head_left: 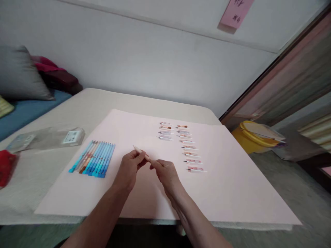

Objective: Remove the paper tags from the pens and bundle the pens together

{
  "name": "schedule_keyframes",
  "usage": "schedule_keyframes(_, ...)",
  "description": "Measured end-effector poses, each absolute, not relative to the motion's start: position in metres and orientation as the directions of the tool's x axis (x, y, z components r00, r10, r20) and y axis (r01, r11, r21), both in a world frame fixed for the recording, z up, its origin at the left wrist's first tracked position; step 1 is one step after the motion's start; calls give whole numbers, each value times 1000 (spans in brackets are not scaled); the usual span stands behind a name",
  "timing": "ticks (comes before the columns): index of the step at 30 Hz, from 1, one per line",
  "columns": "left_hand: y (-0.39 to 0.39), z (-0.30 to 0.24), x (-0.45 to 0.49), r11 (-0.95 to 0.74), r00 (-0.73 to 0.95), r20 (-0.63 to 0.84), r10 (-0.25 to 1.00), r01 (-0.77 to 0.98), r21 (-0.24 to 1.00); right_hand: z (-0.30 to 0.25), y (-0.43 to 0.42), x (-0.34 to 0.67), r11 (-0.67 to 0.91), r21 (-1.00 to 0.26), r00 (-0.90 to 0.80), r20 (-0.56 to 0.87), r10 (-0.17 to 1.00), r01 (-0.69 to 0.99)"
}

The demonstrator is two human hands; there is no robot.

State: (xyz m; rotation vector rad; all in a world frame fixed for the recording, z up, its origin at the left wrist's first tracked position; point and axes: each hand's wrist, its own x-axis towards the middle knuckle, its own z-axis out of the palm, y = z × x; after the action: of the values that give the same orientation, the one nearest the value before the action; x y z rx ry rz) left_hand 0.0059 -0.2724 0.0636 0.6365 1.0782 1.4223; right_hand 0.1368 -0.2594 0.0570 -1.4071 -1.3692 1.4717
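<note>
My left hand (130, 167) is closed around the barrel of a pale pink pen (138, 149), whose tip points up and to the left. At the other end of the same pen, the fingertips of my right hand (167, 173) pinch its brownish rear part. Left of my hands lies a row of assembled pens (99, 158), mostly blue, with some brown and pale ones. To the right, two columns of disassembled pens rest on the sheet: a short column (165, 132) and a longer column (190, 147), with thin refills beside their barrels.
A pale pink sheet (232, 193) covers much of the cloth-topped table (134, 98). Clear plastic packaging (49, 139) and a red object (6, 168) lie at the left. A grey cushion (23, 74) sits beyond them. A yellow bucket (248, 137) stands on the floor at right.
</note>
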Motion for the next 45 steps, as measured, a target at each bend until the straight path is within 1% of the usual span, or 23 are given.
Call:
schedule_keyframes(9, -271, 63, 6, 113, -172, -210, 962, -450, 886, 54, -260, 136, -313, -947, -215, -322, 922, 75)
schedule_keyframes(14, -273, 60, 11, 143, -188, -239, 953, -418, 897, 53, -260, 136, -328, -942, -221, -336, 916, 72)
schedule_keyframes(17, -273, 59, 11, 155, -173, -246, 954, -421, 894, 54, -261, 138, -342, -938, -286, -341, 895, 46)
schedule_keyframes(21, -271, 58, 4, 134, -251, -260, 932, -429, 893, 55, -261, 143, -378, -926, -401, -345, 849, -5)
schedule_keyframes(23, -269, 57, -1, 129, -288, -269, 919, -424, 896, 56, -260, 145, -411, -912, -400, -374, 837, -7)
schedule_keyframes(26, -267, 55, -5, 138, -293, -279, 914, -423, 896, 58, -257, 146, -434, -901, -383, -406, 830, 15)
schedule_keyframes(30, -267, 55, -5, 143, -294, -288, 911, -431, 891, 60, -255, 146, -396, -915, -369, -394, 841, 76)
schedule_keyframes(36, -267, 56, -5, 146, -315, -305, 899, -441, 886, 48, -254, 148, -226, -956, -340, -280, 898, 189)
schedule_keyframes(45, -267, 53, -8, 139, -335, -295, 895, -418, 898, 45, -257, 143, -215, -953, -379, -284, 881, 214)
